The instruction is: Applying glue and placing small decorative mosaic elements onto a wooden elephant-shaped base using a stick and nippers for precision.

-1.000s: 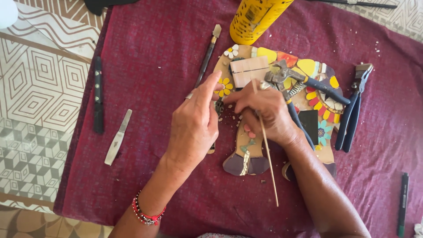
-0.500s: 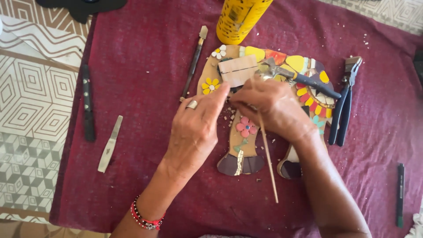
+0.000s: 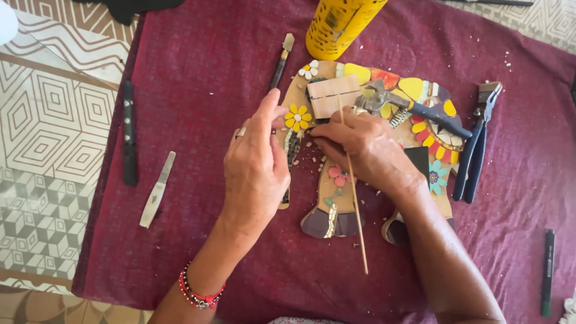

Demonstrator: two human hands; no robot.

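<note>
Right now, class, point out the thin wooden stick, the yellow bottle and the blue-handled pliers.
thin wooden stick (image 3: 357, 216), head view, middle of its shaft.
yellow bottle (image 3: 339, 24), head view, its side wall.
blue-handled pliers (image 3: 471, 162), head view, its handles.

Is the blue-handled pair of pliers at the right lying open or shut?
Open: the blue-handled pliers lie flat on the maroon cloth, their two handles spread apart, untouched by either hand.

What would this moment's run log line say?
left hand: on mosaic board | right hand: holding stick | cloth: maroon
</note>
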